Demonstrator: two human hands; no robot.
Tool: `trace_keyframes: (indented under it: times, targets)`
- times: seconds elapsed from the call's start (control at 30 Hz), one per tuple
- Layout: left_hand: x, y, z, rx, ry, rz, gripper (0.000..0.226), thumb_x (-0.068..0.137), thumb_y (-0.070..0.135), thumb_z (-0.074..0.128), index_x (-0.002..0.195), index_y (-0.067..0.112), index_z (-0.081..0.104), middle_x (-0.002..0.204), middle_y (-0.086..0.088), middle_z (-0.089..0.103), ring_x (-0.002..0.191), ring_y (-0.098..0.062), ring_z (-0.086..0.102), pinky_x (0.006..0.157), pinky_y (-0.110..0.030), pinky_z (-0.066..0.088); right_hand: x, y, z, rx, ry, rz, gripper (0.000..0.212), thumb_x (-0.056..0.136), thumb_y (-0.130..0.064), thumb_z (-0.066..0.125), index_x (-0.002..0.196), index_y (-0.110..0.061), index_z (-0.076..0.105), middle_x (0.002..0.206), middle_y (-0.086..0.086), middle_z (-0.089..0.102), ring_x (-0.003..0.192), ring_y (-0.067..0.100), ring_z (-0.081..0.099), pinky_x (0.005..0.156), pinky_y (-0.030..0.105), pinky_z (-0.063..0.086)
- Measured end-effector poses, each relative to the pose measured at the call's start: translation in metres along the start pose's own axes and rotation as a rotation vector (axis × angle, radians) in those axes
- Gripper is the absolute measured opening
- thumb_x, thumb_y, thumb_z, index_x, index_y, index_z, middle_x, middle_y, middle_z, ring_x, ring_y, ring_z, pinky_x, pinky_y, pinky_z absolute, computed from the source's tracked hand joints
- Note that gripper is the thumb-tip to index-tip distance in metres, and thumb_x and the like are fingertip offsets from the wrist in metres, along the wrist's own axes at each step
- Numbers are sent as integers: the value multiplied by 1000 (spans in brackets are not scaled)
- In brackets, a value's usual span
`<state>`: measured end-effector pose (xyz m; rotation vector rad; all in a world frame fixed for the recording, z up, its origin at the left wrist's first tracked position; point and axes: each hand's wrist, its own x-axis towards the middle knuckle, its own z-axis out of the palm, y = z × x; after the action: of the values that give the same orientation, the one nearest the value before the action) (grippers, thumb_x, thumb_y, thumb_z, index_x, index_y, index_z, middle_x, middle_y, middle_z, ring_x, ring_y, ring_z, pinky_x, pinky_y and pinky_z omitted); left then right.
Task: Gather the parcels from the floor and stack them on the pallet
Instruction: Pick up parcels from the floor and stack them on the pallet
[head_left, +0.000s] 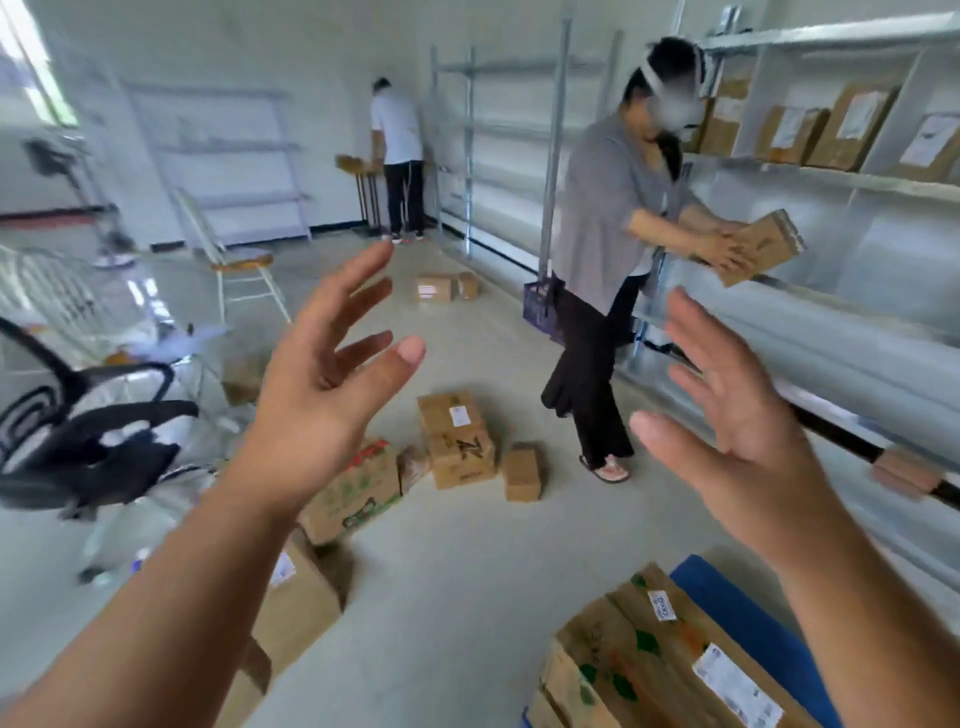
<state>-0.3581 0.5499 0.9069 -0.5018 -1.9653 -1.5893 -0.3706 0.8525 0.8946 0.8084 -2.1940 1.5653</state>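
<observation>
My left hand (322, 384) and my right hand (737, 431) are raised in front of me, fingers spread, holding nothing. Between them on the concrete floor lies a cluster of cardboard parcels (457, 441), with a green-printed box (353, 493) to its left and a small box (522, 472) to its right. Another parcel (296, 603) lies under my left forearm. Two more parcels (435, 288) sit farther off. At the bottom right, stacked parcels (665, 660) rest on a blue pallet (753, 623).
A person in a grey shirt (608, 208) places a parcel on the metal shelving (831, 171) at right. Another person (397, 150) stands at the back. A black office chair (88, 441) and a white chair (234, 260) stand at left.
</observation>
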Motion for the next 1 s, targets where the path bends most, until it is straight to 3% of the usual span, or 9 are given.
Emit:
trace_keyframes:
  times: [0.03, 0.1, 0.17, 0.27, 0.47, 0.77, 1.0]
  targets:
    - [-10, 8, -13, 30, 24, -8, 69, 87, 41, 69, 153, 34, 47, 155, 23, 53, 148, -7, 46, 111, -33, 47, 2, -4, 9, 28, -28, -4, 83, 81, -55, 76, 152, -55, 33, 162, -31, 32, 150, -5, 32, 124, 39, 31]
    - [-29, 23, -39, 88, 64, -18, 71, 88, 41, 70, 155, 31, 47, 157, 19, 52, 149, -8, 46, 114, -39, 47, 8, -14, 29, 76, -76, -12, 86, 76, -71, 74, 151, -59, 33, 162, -31, 32, 150, -5, 31, 122, 41, 32]
    - [-46, 32, -64, 132, 98, -26, 71, 89, 41, 70, 155, 33, 46, 159, 16, 51, 150, -10, 45, 116, -48, 45, 15, -25, 50, 99, -121, -37, 95, 73, -81, 69, 155, -52, 32, 163, -28, 32, 151, -2, 31, 121, 43, 32]
    - [-67, 38, -95, 185, 135, -46, 72, 90, 43, 70, 157, 34, 45, 160, 15, 49, 151, -11, 44, 118, -52, 43, 26, -39, 81, 99, -185, -113, 96, 79, -77, 67, 159, -39, 30, 163, -26, 34, 152, 0, 31, 123, 44, 30]
    - [-79, 24, -147, 170, 200, -69, 72, 88, 45, 70, 155, 34, 47, 157, 15, 52, 149, -8, 45, 117, -47, 44, 58, -51, 134, 101, -241, -138, 87, 81, -74, 67, 156, -47, 30, 162, -30, 33, 153, 0, 30, 123, 45, 30]
    - [-43, -50, -209, 136, 156, -127, 71, 89, 46, 69, 155, 34, 47, 158, 15, 51, 150, -9, 45, 117, -54, 44, 107, -24, 197, 26, -204, -56, 91, 81, -77, 66, 158, -45, 30, 164, -27, 32, 153, -1, 30, 123, 45, 30]
    - [21, -135, -195, 73, 78, -190, 69, 88, 46, 68, 153, 37, 48, 157, 14, 52, 149, -10, 45, 117, -51, 44, 140, 49, 203, 36, -123, 20, 80, 84, -69, 69, 153, -50, 33, 163, -27, 35, 152, 1, 31, 123, 35, 35]
